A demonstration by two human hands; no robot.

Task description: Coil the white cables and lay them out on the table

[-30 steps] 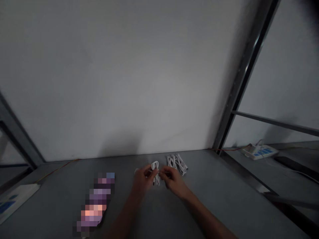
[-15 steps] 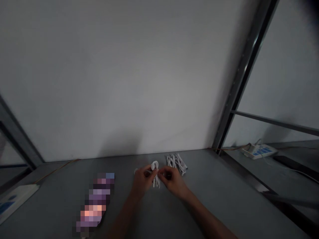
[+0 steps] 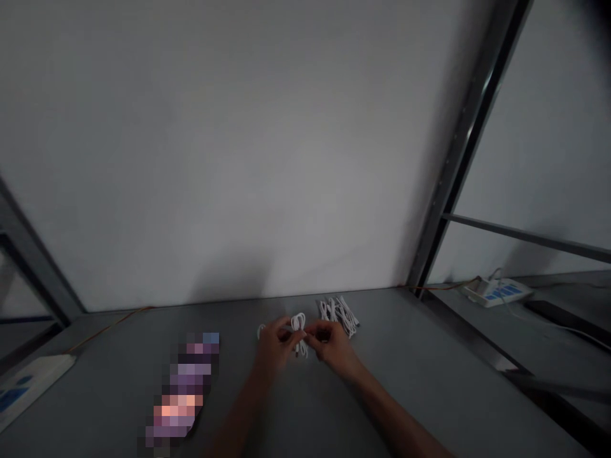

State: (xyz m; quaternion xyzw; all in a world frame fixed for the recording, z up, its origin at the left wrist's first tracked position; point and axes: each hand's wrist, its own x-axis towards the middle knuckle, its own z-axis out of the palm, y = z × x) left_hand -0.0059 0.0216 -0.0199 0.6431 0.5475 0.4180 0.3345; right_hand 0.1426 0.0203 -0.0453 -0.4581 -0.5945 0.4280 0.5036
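Note:
A white cable (image 3: 298, 322), folded into a small looped bundle, is pinched at its middle by my left hand (image 3: 275, 343). Its loops stand out above the fingers and its lower strands hang below them. My right hand (image 3: 334, 346) is closed, thumb and index fingertip together at the right side of the bundle's middle. Whether those fingertips grip the cable itself or a tie around it is too small to make out. Just behind my right hand lie several bundled white cables (image 3: 338, 315) on the grey table. Part of another white cable (image 3: 260, 331) shows left of my left hand.
A phone-shaped, pixelated object (image 3: 184, 388) lies on the grey tabletop (image 3: 114, 362) at left. White power strips stand at the far left (image 3: 33, 385) and beyond the metal frame at right (image 3: 499, 291). A pale wall (image 3: 305, 159) rises behind.
The looped cable and both hands have shifted very slightly, with the fingertips closer together at the bundle's middle. The cables on the table have stayed put.

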